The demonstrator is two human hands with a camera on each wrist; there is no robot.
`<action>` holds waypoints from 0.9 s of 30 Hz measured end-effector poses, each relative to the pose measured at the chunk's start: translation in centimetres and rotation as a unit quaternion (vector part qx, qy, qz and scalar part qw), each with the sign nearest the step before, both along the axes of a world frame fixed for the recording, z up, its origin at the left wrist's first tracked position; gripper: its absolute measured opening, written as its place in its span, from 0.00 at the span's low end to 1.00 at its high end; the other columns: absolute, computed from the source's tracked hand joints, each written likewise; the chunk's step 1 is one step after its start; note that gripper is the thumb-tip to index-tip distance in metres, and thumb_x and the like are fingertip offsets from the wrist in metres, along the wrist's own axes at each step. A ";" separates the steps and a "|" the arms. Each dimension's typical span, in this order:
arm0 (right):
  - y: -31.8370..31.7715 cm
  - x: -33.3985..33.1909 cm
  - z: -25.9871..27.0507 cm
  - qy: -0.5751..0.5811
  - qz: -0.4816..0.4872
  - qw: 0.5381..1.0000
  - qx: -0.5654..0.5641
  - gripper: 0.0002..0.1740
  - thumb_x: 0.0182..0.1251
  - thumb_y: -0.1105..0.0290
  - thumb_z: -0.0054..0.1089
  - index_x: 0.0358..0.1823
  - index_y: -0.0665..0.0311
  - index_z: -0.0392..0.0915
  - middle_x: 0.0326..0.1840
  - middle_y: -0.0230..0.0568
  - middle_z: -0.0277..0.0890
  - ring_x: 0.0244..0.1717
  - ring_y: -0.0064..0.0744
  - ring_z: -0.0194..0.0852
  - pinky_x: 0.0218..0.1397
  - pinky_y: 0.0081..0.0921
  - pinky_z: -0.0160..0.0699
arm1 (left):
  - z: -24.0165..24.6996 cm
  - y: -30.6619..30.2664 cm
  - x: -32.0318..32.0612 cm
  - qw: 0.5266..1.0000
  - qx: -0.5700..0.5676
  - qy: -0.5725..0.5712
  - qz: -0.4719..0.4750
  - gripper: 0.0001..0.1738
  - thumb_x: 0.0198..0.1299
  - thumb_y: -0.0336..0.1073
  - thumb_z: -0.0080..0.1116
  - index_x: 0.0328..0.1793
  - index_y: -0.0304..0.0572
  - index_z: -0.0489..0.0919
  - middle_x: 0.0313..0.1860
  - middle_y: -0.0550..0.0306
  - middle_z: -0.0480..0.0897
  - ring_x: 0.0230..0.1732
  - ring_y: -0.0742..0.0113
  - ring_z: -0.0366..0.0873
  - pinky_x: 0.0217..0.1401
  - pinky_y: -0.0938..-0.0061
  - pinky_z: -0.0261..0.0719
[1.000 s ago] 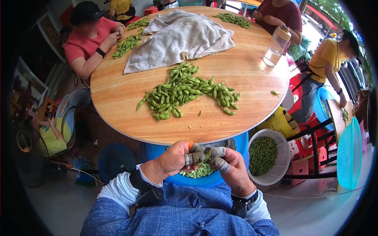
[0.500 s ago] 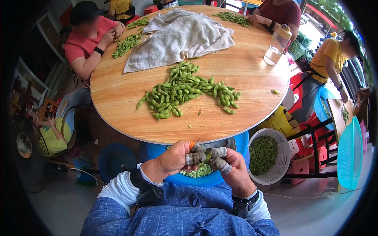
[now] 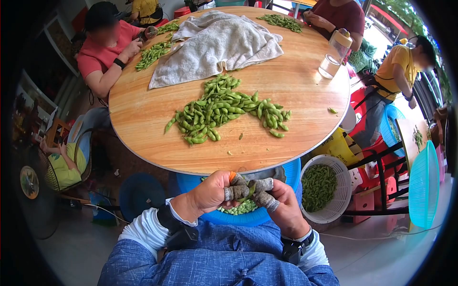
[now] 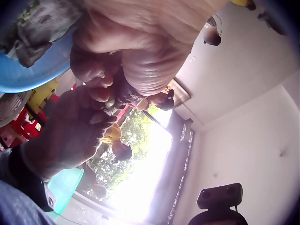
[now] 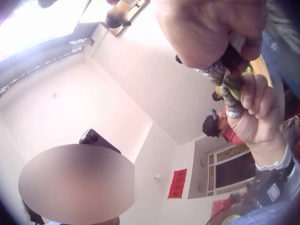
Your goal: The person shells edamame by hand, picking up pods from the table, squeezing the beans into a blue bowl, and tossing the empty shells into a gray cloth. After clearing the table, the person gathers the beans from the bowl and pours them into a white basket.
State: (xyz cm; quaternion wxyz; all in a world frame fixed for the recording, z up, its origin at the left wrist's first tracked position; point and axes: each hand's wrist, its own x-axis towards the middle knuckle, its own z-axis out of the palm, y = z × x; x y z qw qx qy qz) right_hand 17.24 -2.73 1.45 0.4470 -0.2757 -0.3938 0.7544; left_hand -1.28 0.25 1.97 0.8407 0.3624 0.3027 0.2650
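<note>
In the head view my left hand and right hand meet just past the table's near edge. Grey knitted covers wrap the thumbs and forefingers, and an orange band shows on the left. Between the fingertips, both hands pinch one green soybean pod; the right wrist view also shows this pod, partly hidden by the fingers. Below them is a blue basin holding shelled green beans. A heap of soybean pods lies on the round wooden table beyond the hands.
A whitish towel covers the table's middle, with a clear bottle at its right. On the floor at right stands a white basket of pods. People sit around, one in a red shirt handling pods at left.
Both hands keep their grip on the pod with barely any shift. At right, the person in yellow has drawn a hand back from the small table; the red-shirted person's hands have moved.
</note>
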 end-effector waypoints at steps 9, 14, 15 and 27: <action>0.2 -0.3 0.1 0.007 0.005 1.000 0.005 0.15 0.59 0.72 0.53 0.46 0.71 0.69 0.43 0.35 0.73 0.44 0.22 0.69 0.50 0.20 0.66 | -0.1 0.0 -0.2 1.000 -0.007 0.011 -0.010 0.10 0.52 0.38 0.58 0.29 0.41 0.73 0.16 0.65 0.71 0.13 0.83 0.63 0.13 0.89 0.57; 0.3 -0.4 -0.2 0.009 0.007 1.000 0.002 0.15 0.59 0.72 0.53 0.46 0.71 0.69 0.43 0.34 0.73 0.43 0.21 0.69 0.50 0.20 0.67 | 0.1 0.1 -0.2 1.000 -0.015 0.022 -0.004 0.14 0.49 0.42 0.62 0.27 0.39 0.74 0.16 0.63 0.72 0.13 0.82 0.63 0.13 0.89 0.57; 0.3 -0.4 -0.3 0.008 0.004 1.000 0.001 0.15 0.59 0.72 0.53 0.46 0.71 0.69 0.42 0.34 0.73 0.43 0.21 0.69 0.49 0.20 0.67 | 0.1 0.1 -0.3 1.000 -0.015 0.020 -0.006 0.14 0.49 0.42 0.62 0.27 0.39 0.74 0.16 0.63 0.72 0.13 0.82 0.63 0.13 0.89 0.57; 0.2 -0.3 -0.5 -0.008 -0.059 0.998 0.006 0.14 0.58 0.74 0.54 0.45 0.71 0.69 0.41 0.35 0.73 0.42 0.21 0.70 0.48 0.20 0.68 | 1.0 -0.5 1.1 0.952 0.233 0.186 0.061 0.15 0.49 0.39 0.60 0.34 0.33 0.74 0.25 0.57 0.76 0.24 0.70 0.73 0.25 0.80 0.70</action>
